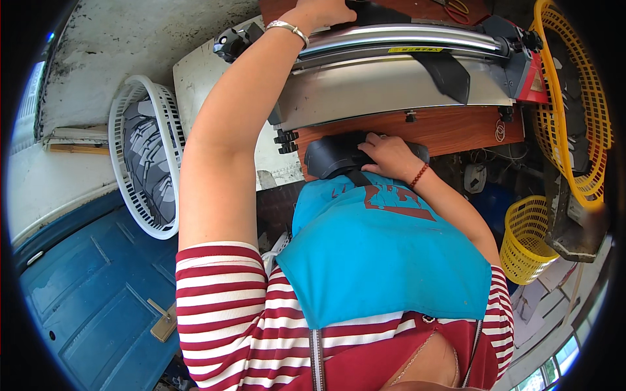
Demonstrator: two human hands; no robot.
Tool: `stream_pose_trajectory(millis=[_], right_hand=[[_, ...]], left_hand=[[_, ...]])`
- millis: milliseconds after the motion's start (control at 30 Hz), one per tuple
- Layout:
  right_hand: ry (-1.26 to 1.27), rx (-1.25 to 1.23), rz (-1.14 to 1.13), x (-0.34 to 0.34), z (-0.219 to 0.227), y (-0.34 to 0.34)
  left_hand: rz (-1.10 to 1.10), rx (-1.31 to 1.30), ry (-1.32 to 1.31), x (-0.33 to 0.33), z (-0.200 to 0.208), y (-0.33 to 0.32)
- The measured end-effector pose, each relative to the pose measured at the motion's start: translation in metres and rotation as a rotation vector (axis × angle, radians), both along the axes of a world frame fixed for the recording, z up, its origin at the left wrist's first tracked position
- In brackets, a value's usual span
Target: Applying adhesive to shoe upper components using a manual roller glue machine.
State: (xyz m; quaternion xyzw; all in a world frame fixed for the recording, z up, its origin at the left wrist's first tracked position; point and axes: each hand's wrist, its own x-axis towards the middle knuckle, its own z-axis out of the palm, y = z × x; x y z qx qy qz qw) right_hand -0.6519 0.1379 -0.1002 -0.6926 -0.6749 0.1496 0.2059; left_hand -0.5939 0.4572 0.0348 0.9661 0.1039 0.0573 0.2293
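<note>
Leftward, white basket of gray pieces, right hand spread on black pieces, left hand, grip unclear.

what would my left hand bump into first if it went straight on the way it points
Most likely the black piece beyond the shiny metal bar, just right of your left hand; they may already touch, as depth is unclear here.
</note>
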Motion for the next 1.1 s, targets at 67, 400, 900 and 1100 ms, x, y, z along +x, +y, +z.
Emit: stream_pose_trajectory(millis=[67, 400, 900, 1100], right_hand=[[0.023, -0.101, -0.003, 0.0, -0.014, 0.0], [0.161, 0.108, -0.012, 0.009, 0.033, -0.018], [-0.243, 0.431, -0.432, 0.068, 0.091, 0.006], [-0.071, 0.149, -0.229, -0.001, 0.006, -0.001]], left_hand=[[-0.025, -0.012, -0.086, 0.0, 0.003, 0.003], [0.092, 0.05, -0.59, -0.012, 0.007, 0.03], [-0.013, -0.074, 0.322, 0.001, 0.001, -0.012], [0.042, -0.051, 0.046, 0.002, -0.008, -0.003]])
